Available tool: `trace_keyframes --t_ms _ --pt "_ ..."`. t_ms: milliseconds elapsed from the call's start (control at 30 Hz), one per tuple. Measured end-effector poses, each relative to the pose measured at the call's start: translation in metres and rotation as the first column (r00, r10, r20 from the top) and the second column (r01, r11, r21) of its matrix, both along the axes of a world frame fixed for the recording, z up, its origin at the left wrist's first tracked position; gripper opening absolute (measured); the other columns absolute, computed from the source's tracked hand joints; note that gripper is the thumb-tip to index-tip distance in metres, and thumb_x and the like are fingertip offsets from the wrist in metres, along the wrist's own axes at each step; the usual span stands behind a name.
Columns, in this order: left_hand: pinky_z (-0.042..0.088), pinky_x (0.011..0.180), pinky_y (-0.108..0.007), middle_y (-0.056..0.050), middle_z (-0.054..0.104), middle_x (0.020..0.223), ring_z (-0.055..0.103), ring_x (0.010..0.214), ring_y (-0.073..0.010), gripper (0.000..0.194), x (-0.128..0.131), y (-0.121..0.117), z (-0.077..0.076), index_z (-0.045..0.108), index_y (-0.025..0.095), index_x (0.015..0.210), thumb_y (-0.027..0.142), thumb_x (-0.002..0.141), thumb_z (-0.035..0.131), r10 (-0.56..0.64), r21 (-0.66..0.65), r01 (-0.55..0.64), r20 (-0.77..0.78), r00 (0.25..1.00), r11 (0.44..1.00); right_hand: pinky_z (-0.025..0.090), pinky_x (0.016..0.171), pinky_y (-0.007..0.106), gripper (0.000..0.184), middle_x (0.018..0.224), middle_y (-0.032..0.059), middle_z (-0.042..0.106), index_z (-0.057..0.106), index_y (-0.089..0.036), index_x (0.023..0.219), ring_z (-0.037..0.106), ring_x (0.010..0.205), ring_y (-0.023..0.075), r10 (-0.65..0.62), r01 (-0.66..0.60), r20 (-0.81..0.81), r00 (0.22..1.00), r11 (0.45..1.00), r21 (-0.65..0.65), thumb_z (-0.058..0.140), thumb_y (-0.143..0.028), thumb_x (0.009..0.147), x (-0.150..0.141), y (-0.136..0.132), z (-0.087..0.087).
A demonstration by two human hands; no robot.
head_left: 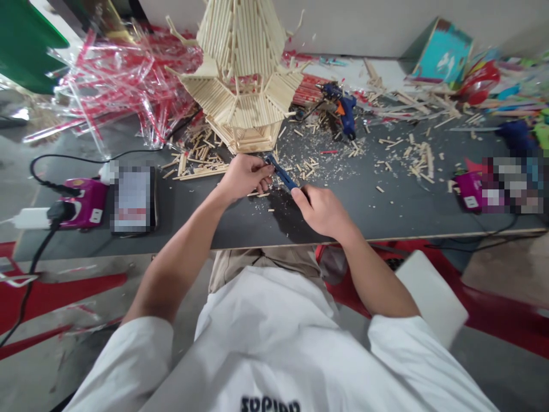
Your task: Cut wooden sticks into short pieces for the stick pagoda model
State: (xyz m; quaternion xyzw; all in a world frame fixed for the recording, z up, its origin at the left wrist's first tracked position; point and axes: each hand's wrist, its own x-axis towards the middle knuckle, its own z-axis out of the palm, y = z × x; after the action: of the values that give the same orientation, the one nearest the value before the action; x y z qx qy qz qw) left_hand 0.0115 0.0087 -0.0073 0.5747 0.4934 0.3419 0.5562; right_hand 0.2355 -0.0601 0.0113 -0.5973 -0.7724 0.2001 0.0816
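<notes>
My right hand [323,210] is closed around a slim blue cutter [282,173], its tip pointing away from me and to the left. Close to that tip, the fingers of my left hand [246,178] are pinched together; whatever is between them is too small to make out. Just beyond both hands stands a pagoda-like model [251,109] built of pale wooden sticks, with tiered roofs and upturned corners. Short cut stick pieces [306,169] and fine chips lie around the hands. Longer sticks [206,170] rest left of my left hand.
Clear and red plastic wrappers [141,80] are heaped at the back left. A blue glue gun [346,114] lies right of the model. A phone [134,200] and a purple power socket [88,203] with cables sit at the left. A teal box [444,54] leans at the back right.
</notes>
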Motion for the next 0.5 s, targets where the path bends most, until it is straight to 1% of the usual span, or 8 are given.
trace_keyframes --t_ms 167,300,500 --pt "0.053 0.045 -0.017 -0.003 0.068 0.061 0.065 0.047 -0.0095 0.034 0.005 -0.002 -0.001 0.066 0.011 0.069 0.014 0.102 0.061 0.033 -0.018 -0.033 0.027 0.999 0.999 0.034 0.070 0.037 0.054 0.088 0.0158 0.077 0.057 -0.022 0.086 0.073 0.086 0.0303 0.016 -0.016 0.003 1.000 0.999 -0.031 0.027 -0.059 0.113 0.000 0.000 0.005" --pt "0.052 0.044 -0.017 -0.003 0.068 0.061 0.064 0.047 -0.0090 0.033 0.007 -0.002 -0.004 0.066 0.010 0.072 0.012 0.104 0.057 0.035 -0.049 -0.032 0.063 0.997 0.998 0.036 0.073 0.037 0.052 0.093 0.0163 0.078 0.058 -0.022 0.089 0.074 0.090 0.0314 0.025 -0.023 0.025 0.999 0.998 -0.058 0.027 -0.056 0.114 -0.001 -0.001 0.011" --pt "0.052 0.045 -0.016 -0.003 0.068 0.062 0.064 0.046 -0.0082 0.033 0.007 0.000 -0.009 0.065 0.011 0.072 0.016 0.104 0.060 0.022 -0.058 -0.017 0.080 0.997 0.998 0.036 0.074 0.037 0.050 0.100 0.0176 0.079 0.060 -0.020 0.094 0.074 0.094 0.0314 0.031 -0.028 0.053 0.998 0.998 -0.050 0.029 -0.052 0.114 -0.003 -0.004 0.015"
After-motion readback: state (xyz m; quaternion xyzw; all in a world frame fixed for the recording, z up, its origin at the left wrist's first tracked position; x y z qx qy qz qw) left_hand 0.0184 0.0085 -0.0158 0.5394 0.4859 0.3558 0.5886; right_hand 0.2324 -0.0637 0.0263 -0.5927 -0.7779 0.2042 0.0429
